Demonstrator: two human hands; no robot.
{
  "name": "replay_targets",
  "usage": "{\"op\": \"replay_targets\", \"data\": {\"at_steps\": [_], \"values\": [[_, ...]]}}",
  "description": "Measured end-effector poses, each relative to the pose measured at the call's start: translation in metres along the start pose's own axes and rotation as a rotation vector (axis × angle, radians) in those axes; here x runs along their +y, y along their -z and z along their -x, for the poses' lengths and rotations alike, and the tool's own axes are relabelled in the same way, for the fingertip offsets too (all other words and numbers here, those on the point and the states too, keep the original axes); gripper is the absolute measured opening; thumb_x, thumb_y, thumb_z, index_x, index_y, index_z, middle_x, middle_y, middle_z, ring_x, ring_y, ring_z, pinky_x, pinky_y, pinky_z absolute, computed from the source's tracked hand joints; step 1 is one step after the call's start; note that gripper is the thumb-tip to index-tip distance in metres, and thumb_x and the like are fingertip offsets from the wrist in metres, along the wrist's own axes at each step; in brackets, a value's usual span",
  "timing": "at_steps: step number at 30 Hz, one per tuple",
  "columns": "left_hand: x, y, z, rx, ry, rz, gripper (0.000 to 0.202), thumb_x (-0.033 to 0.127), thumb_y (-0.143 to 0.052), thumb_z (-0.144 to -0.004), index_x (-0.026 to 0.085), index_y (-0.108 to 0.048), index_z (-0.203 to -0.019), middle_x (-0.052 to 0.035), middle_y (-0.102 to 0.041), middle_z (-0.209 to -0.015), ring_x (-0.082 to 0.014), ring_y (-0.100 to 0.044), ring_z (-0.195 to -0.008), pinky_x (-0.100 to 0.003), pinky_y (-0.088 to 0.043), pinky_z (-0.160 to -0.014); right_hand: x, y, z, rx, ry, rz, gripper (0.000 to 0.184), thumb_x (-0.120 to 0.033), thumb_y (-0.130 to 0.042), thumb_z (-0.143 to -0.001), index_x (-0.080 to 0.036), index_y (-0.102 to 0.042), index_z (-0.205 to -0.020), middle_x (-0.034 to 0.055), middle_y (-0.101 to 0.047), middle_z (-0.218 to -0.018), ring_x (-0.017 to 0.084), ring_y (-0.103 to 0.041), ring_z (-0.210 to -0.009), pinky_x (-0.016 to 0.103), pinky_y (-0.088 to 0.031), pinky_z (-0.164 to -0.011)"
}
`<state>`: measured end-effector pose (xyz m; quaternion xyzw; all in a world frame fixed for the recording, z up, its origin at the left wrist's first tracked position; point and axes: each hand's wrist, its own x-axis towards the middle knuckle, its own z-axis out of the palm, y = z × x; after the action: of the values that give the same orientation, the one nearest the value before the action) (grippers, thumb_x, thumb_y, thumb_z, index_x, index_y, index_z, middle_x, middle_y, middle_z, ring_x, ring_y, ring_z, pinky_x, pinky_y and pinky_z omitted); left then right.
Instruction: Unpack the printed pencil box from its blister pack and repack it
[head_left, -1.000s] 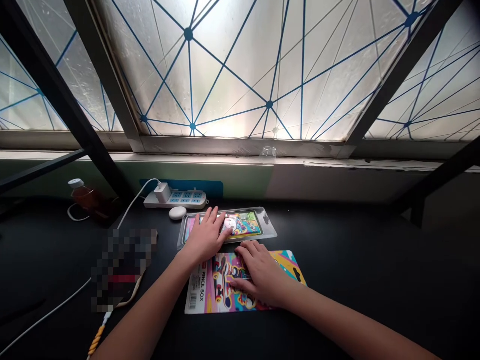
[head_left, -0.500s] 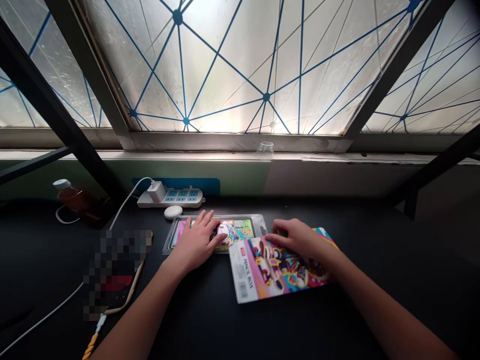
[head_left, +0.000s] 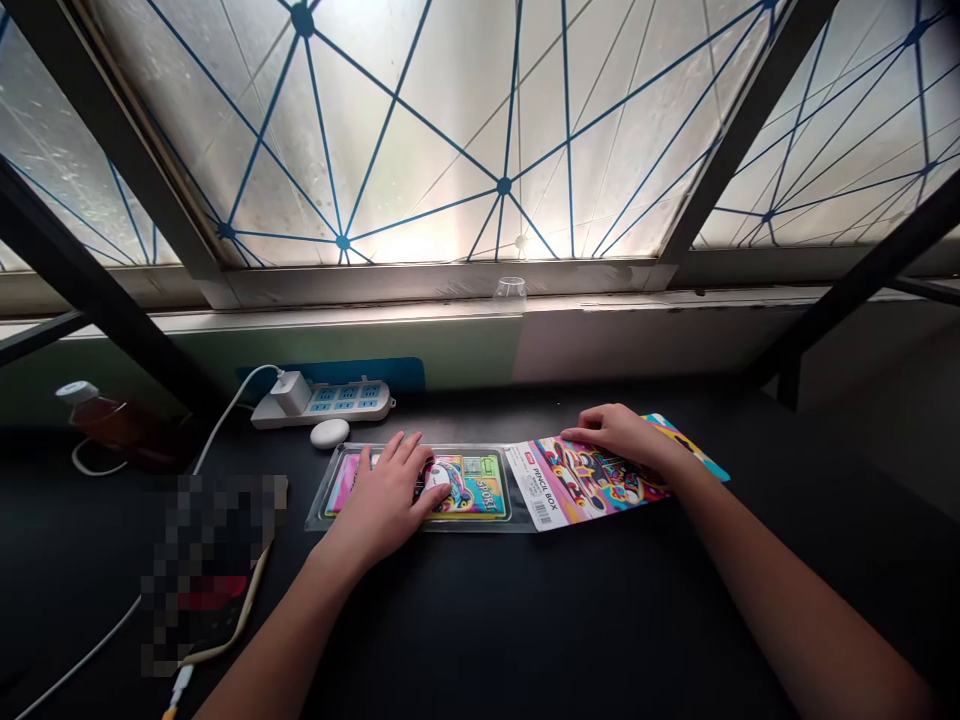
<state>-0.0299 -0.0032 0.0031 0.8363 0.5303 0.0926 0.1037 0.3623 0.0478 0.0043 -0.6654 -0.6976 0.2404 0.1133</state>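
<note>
My left hand [head_left: 384, 500] lies with spread fingers on a colourful pencil box [head_left: 476, 487], covering its left middle part. The pencil box sits in a clear plastic tray [head_left: 519, 510] on the black desk. To the right, a printed cardboard sheet [head_left: 546, 490] marked "PENCIL BOX" lies with its left edge over the tray's right end. My right hand [head_left: 619, 435] rests on the far side of this cardboard sheet, fingers curled and closed on it. Its fingertips are partly hidden.
Behind the tray are a white power strip [head_left: 349, 400] with a plugged-in charger [head_left: 291, 393] and a small white rounded case [head_left: 330, 433]. At left are a blurred-out phone-like device [head_left: 217, 570], a white cable [head_left: 90, 645] and a capped bottle [head_left: 112, 425]. A clear cup [head_left: 511, 288] stands on the sill.
My right hand and the cardboard sheet have moved right and away from me, uncovering more of the tray. My left hand stays on the pencil box. The view has shifted slightly.
</note>
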Motion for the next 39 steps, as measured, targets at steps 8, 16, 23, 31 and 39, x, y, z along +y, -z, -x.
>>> {"op": "replay_targets", "data": {"at_steps": [8,16,23,31,39], "values": [[0.004,-0.006,0.000,0.030,0.050,0.009,0.039,0.054,-0.046,-0.100,0.026,-0.058,-0.124,-0.0123,-0.047,-0.157,-0.0378,-0.030,-0.151,-0.072,-0.021,-0.115,-0.008,-0.002,0.000,0.125,0.001,-0.029,0.059,-0.081,-0.061,-0.075,-0.023,-0.061,-0.061,0.0016,-0.065,-0.065,0.019,-0.057,-0.066,0.029,-0.035,-0.057],[0.014,-0.009,0.000,0.088,0.102,0.163,0.044,0.050,-0.049,-0.099,0.022,-0.053,-0.133,-0.0198,-0.039,-0.160,-0.0372,-0.028,-0.152,-0.075,-0.009,-0.116,-0.029,-0.014,0.006,0.280,0.028,-0.075,0.057,-0.077,-0.056,-0.083,-0.023,-0.063,-0.066,0.0042,-0.069,-0.070,0.021,-0.058,-0.067,0.032,-0.038,-0.062],[0.038,-0.010,-0.001,0.224,0.068,0.671,0.048,0.053,-0.052,-0.099,0.028,-0.047,-0.139,-0.0119,-0.037,-0.162,-0.0315,-0.034,-0.150,-0.057,-0.017,-0.124,-0.077,-0.061,0.014,0.215,0.093,-0.086,0.051,-0.066,-0.044,-0.094,-0.024,-0.055,-0.067,0.0020,-0.065,-0.068,0.020,-0.057,-0.065,0.031,-0.036,-0.061],[-0.005,0.010,-0.005,0.563,0.291,0.938,0.032,0.038,-0.059,-0.095,0.025,-0.058,-0.124,-0.0081,-0.052,-0.149,-0.0284,-0.041,-0.144,-0.044,-0.028,-0.121,-0.055,-0.025,0.020,0.006,0.153,-0.110,0.040,-0.062,-0.062,-0.084,-0.024,-0.070,-0.097,0.0050,-0.074,-0.099,0.024,-0.067,-0.089,0.031,-0.047,-0.074],[-0.022,0.013,-0.014,0.341,0.527,1.435,0.043,0.039,-0.051,-0.095,0.024,-0.045,-0.135,-0.0165,-0.054,-0.141,-0.0268,-0.071,-0.108,-0.042,-0.059,-0.088,-0.023,-0.005,0.012,-0.120,0.118,-0.162,0.047,-0.064,-0.072,-0.071,-0.021,-0.065,-0.090,0.0045,-0.073,-0.083,0.022,-0.065,-0.072,0.029,-0.047,-0.057]]}}
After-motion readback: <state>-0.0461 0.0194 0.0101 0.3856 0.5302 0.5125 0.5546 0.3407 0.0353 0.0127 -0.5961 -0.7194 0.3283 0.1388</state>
